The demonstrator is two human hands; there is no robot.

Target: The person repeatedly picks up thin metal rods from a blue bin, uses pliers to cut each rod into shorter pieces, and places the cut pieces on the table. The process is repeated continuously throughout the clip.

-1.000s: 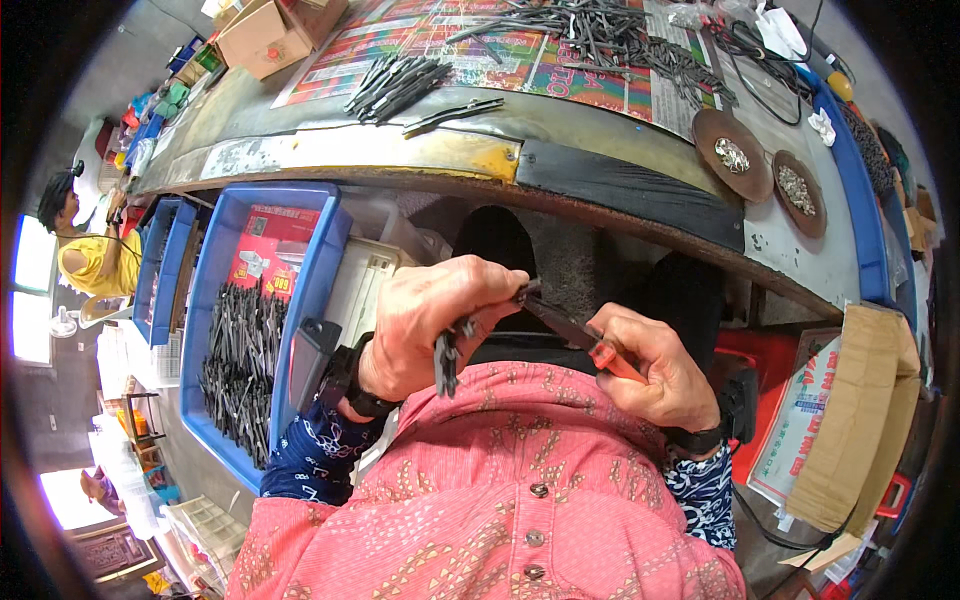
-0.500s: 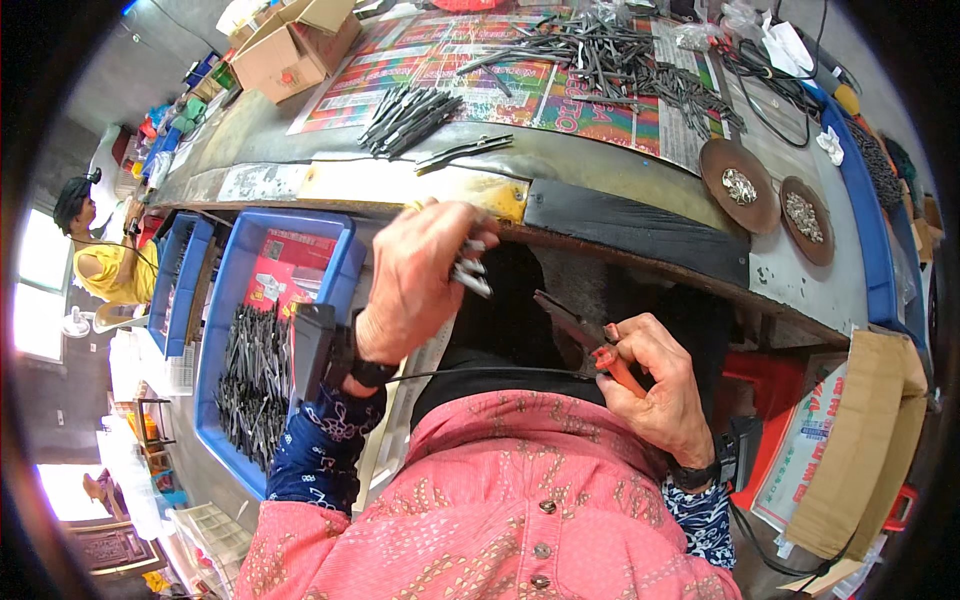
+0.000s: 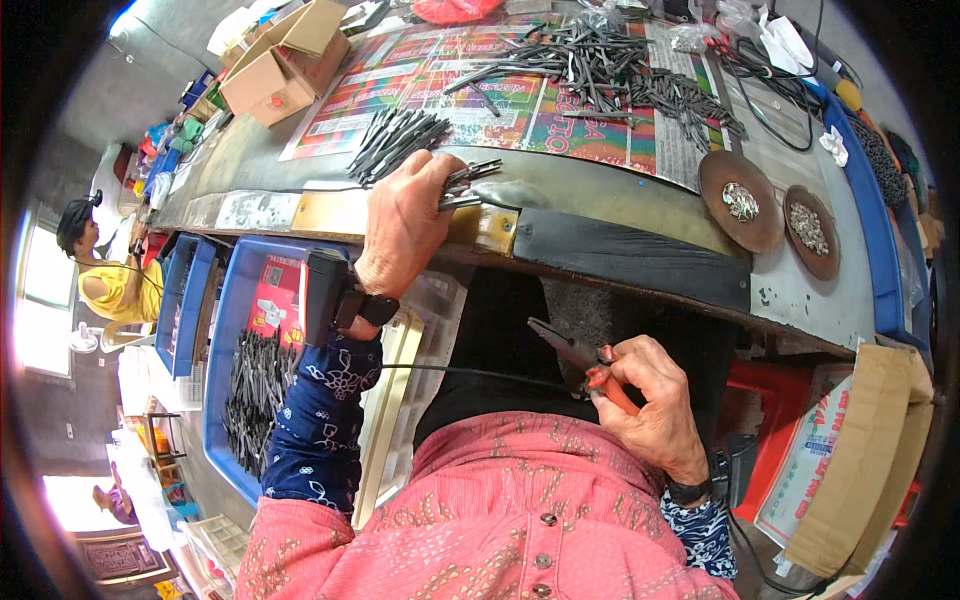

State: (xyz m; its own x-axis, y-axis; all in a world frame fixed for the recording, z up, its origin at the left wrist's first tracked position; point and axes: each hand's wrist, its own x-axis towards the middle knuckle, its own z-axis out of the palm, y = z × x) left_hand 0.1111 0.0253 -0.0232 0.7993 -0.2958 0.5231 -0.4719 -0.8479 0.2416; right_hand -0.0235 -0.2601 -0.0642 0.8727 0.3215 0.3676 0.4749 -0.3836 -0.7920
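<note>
My left hand (image 3: 405, 215) is at the front edge of the workbench, its fingers curled closed. Small silvery metal pieces (image 3: 460, 203) show at its fingertips, partly hidden by the hand. Dark thin strips (image 3: 478, 172) lie just beyond those fingertips, and a bundle of similar black strips (image 3: 392, 142) rests past the knuckles. Lower, over my lap, my right hand (image 3: 650, 395) is wrapped around pliers (image 3: 575, 350) with orange-red handles. Their jaws point up and left, slightly apart, with nothing visible between them.
A blue bin (image 3: 222, 380) of black strips stands at my left. Two brown dishes (image 3: 722, 215) of small silvery parts sit at the bench's right. A big heap of strips (image 3: 610, 70) covers the printed sheet. A cardboard box (image 3: 285, 75) is far left; a person (image 3: 120, 280) works beyond.
My left hand has moved up and away from my lap to the bench edge, beside the loose strips. The right hand and pliers have barely moved.
</note>
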